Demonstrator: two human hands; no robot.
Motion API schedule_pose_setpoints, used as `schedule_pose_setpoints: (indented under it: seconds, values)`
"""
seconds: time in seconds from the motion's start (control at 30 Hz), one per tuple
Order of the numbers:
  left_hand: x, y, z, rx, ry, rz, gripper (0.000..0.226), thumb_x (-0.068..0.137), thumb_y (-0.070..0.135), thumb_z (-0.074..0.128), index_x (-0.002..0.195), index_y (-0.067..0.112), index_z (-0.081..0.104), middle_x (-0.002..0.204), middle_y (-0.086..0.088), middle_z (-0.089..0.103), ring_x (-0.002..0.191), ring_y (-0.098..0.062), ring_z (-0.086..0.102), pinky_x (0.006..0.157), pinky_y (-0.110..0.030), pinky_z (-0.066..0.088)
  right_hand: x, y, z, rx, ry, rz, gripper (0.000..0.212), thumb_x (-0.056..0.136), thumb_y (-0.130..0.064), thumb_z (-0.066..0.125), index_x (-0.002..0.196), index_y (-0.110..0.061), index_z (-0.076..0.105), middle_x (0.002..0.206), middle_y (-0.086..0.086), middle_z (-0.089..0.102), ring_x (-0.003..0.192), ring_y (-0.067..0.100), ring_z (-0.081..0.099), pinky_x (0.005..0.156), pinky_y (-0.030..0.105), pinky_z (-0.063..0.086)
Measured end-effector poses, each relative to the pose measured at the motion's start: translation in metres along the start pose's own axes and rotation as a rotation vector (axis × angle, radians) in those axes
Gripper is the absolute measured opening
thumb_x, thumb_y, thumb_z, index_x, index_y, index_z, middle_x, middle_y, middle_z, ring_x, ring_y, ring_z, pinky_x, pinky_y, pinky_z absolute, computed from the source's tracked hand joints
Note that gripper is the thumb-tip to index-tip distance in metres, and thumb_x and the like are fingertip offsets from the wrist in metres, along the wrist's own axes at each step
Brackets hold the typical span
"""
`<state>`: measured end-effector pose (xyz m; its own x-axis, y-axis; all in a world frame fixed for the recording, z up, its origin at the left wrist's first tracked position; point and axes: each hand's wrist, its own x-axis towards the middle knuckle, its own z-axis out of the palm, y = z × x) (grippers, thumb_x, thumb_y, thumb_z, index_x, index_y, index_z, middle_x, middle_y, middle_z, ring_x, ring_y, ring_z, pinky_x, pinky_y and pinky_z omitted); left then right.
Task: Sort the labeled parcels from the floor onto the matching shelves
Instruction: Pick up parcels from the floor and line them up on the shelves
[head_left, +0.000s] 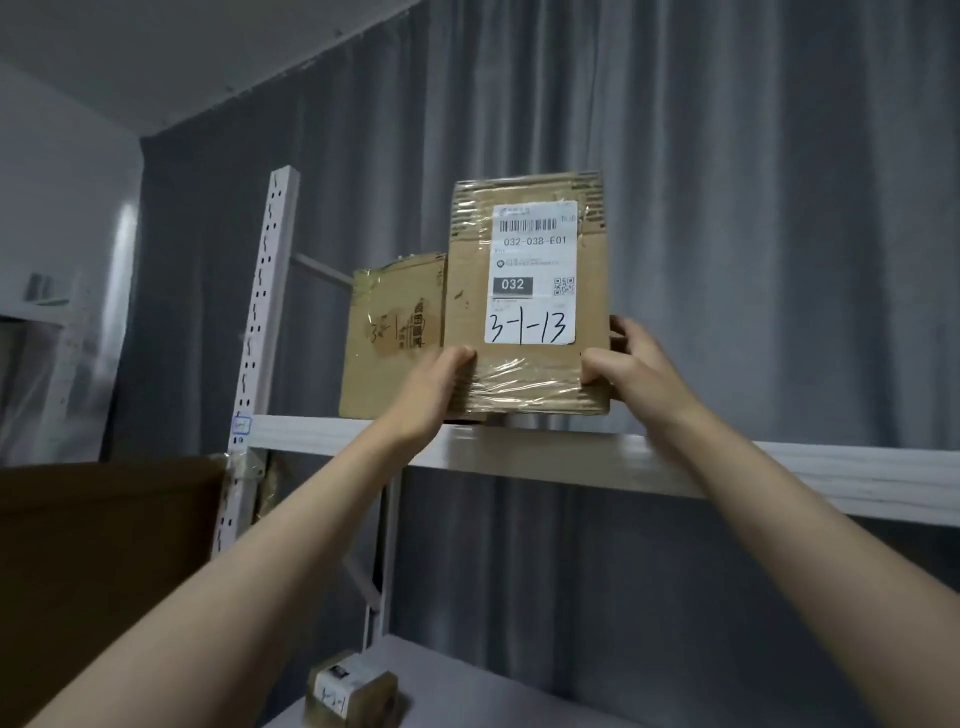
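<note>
Parcel 3-1-13 (527, 296) stands upright on the top shelf (675, 462), beside another carton (395, 338). Left hand (439, 387) and right hand (631, 361) clamp its lower corners. Stiff, looks light; the tape wrap may be slick, so hold the edges.

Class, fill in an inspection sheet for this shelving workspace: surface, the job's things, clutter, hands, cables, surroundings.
Surface: white upper shelf; lower shelf beneath it.
Job's things: parcel marked 3-1-13 upright at the upper shelf's front edge, beside a second parcel on its left; small parcel on the lower shelf.
Clutter: brown board at left, outside the rack.
Hands: left hand grips the marked parcel's lower left corner; right hand grips its lower right corner.
Cables: nothing seen.
Surroundings: grey curtain behind; white perforated upright at left.
</note>
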<state>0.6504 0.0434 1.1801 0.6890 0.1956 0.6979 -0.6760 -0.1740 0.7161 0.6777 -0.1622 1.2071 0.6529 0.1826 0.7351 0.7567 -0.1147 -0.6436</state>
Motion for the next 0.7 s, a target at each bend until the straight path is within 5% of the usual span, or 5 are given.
schedule_pose_setpoints:
  seconds: [0.07, 0.2, 0.3, 0.4, 0.7]
  values:
    - [0.012, -0.005, -0.004, 0.05, -0.037, 0.03, 0.027, 0.103, 0.025, 0.036, 0.078, 0.018, 0.043, 0.07, 0.004, 0.046, 0.063, -0.009, 0.042, 0.059, -0.017, 0.038, 0.01, 0.001, 0.009, -0.018, 0.034, 0.022, 0.11, 0.04, -0.039, 0.066, 0.144, -0.013, 0.039, 0.125, 0.006, 0.062, 0.096, 0.016, 0.062, 0.082, 0.037, 0.049]
    - [0.035, -0.024, -0.018, 0.165, -0.012, 0.061, 0.029, 0.103, 0.026, 0.035, 0.11, 0.01, 0.058, 0.101, 0.003, 0.056, 0.098, -0.014, 0.048, 0.082, -0.027, 0.033, 0.029, 0.012, 0.035, -0.124, 0.13, 0.059, 0.116, 0.032, -0.035, 0.067, 0.143, -0.016, 0.037, 0.126, 0.004, 0.059, 0.112, 0.022, 0.06, 0.101, 0.045, 0.049]
    - [0.048, -0.041, -0.025, 0.237, 0.025, 0.043, 0.032, 0.102, 0.023, 0.037, 0.117, 0.002, 0.057, 0.107, -0.003, 0.052, 0.101, -0.019, 0.046, 0.077, -0.025, 0.029, 0.042, 0.026, 0.053, -0.234, 0.172, 0.126, 0.115, 0.03, -0.033, 0.067, 0.139, -0.016, 0.038, 0.122, 0.007, 0.062, 0.111, 0.025, 0.061, 0.097, 0.043, 0.051]
    - [0.058, -0.06, -0.027, 0.309, 0.031, 0.061, 0.028, 0.098, 0.027, 0.043, 0.102, 0.004, 0.059, 0.1, -0.008, 0.061, 0.1, -0.028, 0.055, 0.079, -0.033, 0.037, 0.052, 0.033, 0.063, -0.286, 0.178, 0.226, 0.108, 0.027, -0.035, 0.065, 0.13, -0.015, 0.039, 0.119, 0.009, 0.061, 0.109, 0.026, 0.061, 0.081, 0.038, 0.055]
    - [0.081, -0.08, -0.031, 0.528, 0.046, 0.007, 0.035, 0.088, 0.041, 0.056, 0.108, 0.012, 0.058, 0.103, -0.008, 0.066, 0.098, -0.028, 0.062, 0.09, -0.044, 0.051, 0.103, 0.07, 0.055, -0.416, 0.246, 0.324, 0.099, 0.015, -0.027, 0.06, 0.11, 0.001, 0.062, 0.11, 0.017, 0.066, 0.092, 0.03, 0.065, 0.042, 0.022, 0.044]
